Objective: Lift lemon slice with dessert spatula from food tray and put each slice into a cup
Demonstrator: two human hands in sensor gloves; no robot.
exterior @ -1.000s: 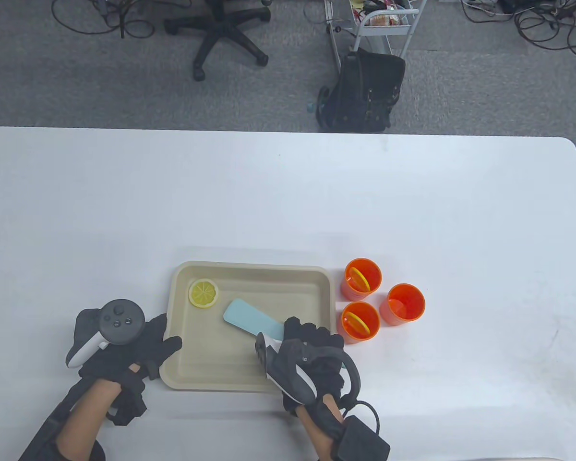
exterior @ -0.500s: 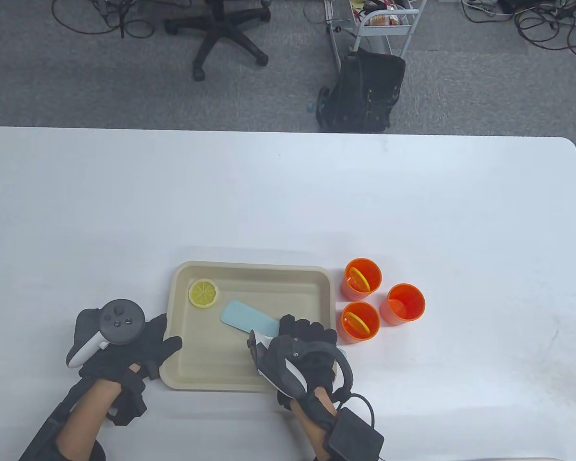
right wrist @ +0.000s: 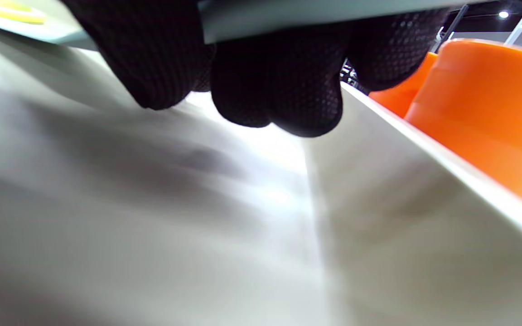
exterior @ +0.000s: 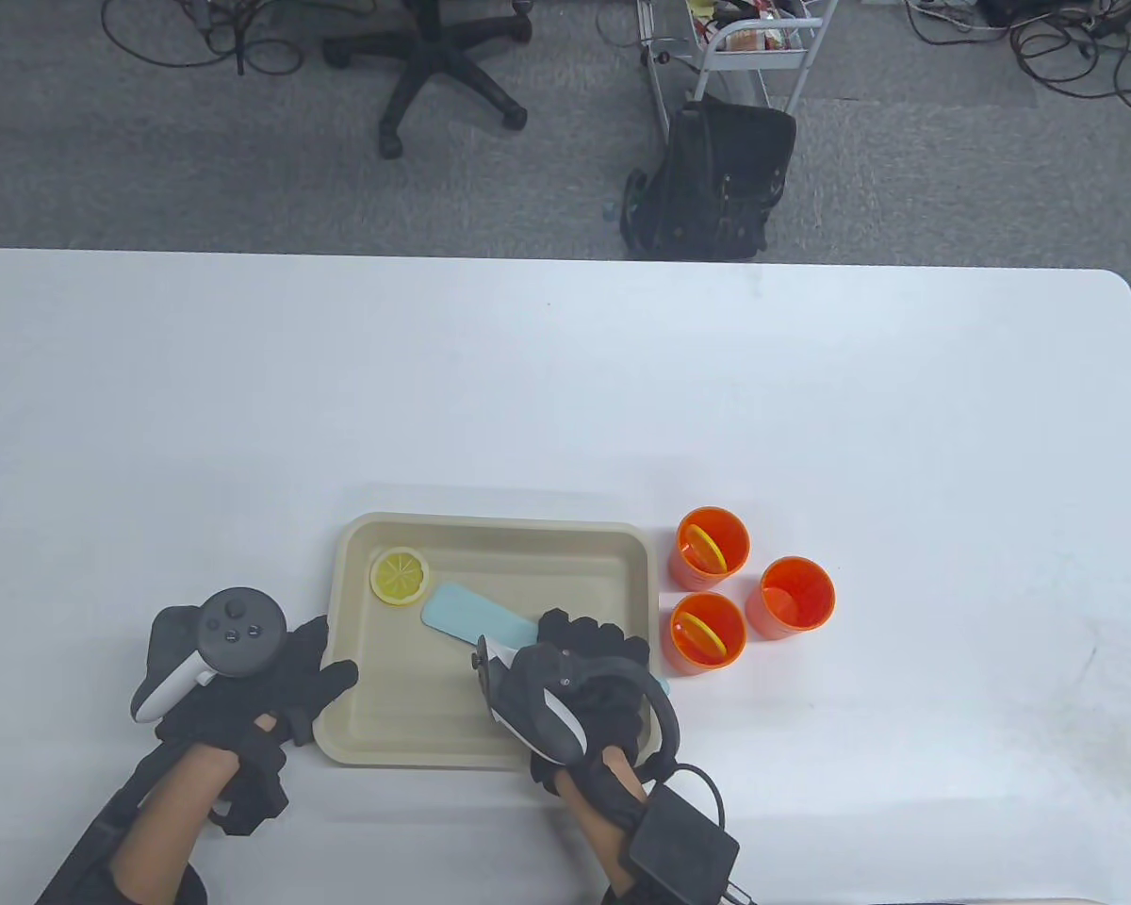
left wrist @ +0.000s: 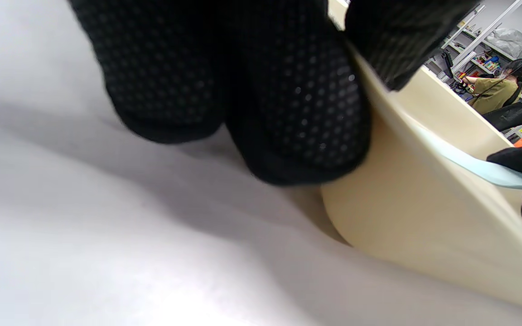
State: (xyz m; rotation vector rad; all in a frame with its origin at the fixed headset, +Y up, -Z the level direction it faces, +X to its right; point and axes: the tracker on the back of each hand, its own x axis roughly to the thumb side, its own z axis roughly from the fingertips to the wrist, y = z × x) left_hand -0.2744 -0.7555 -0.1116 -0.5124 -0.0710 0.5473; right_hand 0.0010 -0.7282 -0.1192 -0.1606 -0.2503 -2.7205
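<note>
While a white table [exterior: 565, 396] is filling the overhead view, a beige food tray [exterior: 490, 745] is lying near its front edge with three orange cups [exterior: 792, 594] just to its right. The left hand [exterior: 245, 679] is resting, fingers straight, against the tray's left rim. The right hand [exterior: 584, 679], nearer the target, is gripping a pale blue dessert spatula [exterior: 467, 617], blade pointing up-left. The last lemon slice [exterior: 400, 576] is lying in the tray's far-left corner, just beyond the blade tip.
</note>
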